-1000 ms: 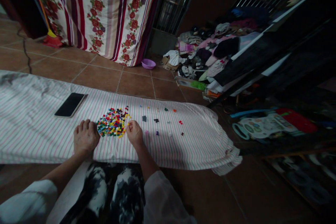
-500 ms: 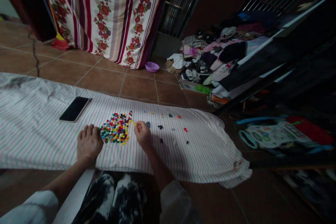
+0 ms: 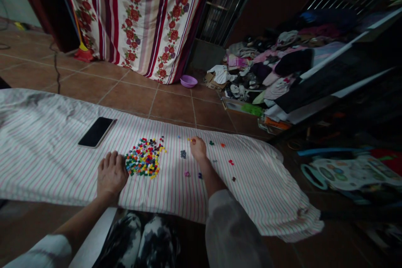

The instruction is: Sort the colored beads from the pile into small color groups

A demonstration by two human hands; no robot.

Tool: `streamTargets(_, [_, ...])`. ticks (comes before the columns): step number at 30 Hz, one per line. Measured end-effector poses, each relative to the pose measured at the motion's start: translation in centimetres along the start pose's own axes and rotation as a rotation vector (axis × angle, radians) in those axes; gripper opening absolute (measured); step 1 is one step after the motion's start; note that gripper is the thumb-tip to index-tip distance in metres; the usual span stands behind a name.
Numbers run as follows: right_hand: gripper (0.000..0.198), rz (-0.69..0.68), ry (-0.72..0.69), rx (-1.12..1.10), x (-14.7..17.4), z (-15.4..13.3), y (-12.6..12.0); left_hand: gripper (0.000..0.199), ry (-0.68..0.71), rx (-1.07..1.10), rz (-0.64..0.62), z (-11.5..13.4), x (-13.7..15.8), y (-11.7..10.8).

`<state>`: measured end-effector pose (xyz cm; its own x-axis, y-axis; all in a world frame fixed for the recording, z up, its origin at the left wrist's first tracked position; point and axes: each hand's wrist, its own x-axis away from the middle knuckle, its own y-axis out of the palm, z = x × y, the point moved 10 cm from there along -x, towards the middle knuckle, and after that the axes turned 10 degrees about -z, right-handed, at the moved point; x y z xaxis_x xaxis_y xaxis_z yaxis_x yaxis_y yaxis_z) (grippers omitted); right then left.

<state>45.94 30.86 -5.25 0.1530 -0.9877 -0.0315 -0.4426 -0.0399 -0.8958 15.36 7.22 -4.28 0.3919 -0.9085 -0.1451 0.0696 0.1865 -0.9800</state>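
On the striped cloth [image 3: 169, 201] lies a heap of small coloured cubes [image 3: 143, 161]. My left hand [image 3: 112, 172] rests palm down, fingers laid out flat, at the heap's left edge. To the right, my right hand [image 3: 198, 148] pinches a small yellow cube, mostly hidden by the fingertips, low over the cloth beside another yellow cube [image 3: 189, 139]. Around it lie small one-colour groups: grey-blue cubes [image 3: 183, 154], pink cubes [image 3: 187, 174], dark blue cubes [image 3: 200, 175], green cubes [image 3: 211, 143], red cubes [image 3: 231, 162] and a brown piece [image 3: 233, 179].
A dark-screened phone [image 3: 96, 132] lies on the cloth to the left. Beyond the cloth's far edge, a purple basin [image 3: 189, 81] stands on the tiled floor [image 3: 125, 90] near a floral curtain [image 3: 147, 21]. Piled clothes [image 3: 260, 63] fill the back right.
My right hand has moved right, from the heap's edge to the small groups, with the yellow cube. My left hand stays beside the heap. The view has shifted slightly.
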Motion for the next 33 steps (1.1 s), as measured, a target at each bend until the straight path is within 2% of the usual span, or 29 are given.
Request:
streamTargets(7, [0.019,-0.045,0.042,0.075,-0.9,-0.3,1.0,0.03,-0.006,0.019,-0.006,0.0,-0.1,-0.1])
streamTargets(22, [0.028,-0.041,-0.029,0.049,-0.9,-1.1,1.0,0.03,-0.001,0.019,0.01,0.0,-0.1,-0.2])
streamTargets(26, [0.03,-0.017,-0.045,-0.028,0.4,-2.1,-0.9,0.03,-0.002,0.024,-0.001,0.0,-0.1,-0.3])
streamTargets(29, [0.022,0.051,-0.117,-0.215,2.8,-4.2,-4.1,0.03,-0.007,0.022,-0.002,0.0,-0.1,-0.3])
streamTargets(31, [0.023,0.073,-0.267,-0.408,5.5,-6.7,-6.5,0.029,-0.006,0.026,0.001,0.0,-0.1,-0.3])
streamTargets(33, [0.031,-0.004,-0.417,-0.577,8.7,-9.1,-7.8,0.03,-0.005,0.039,0.001,0.0,-0.1,-0.2])
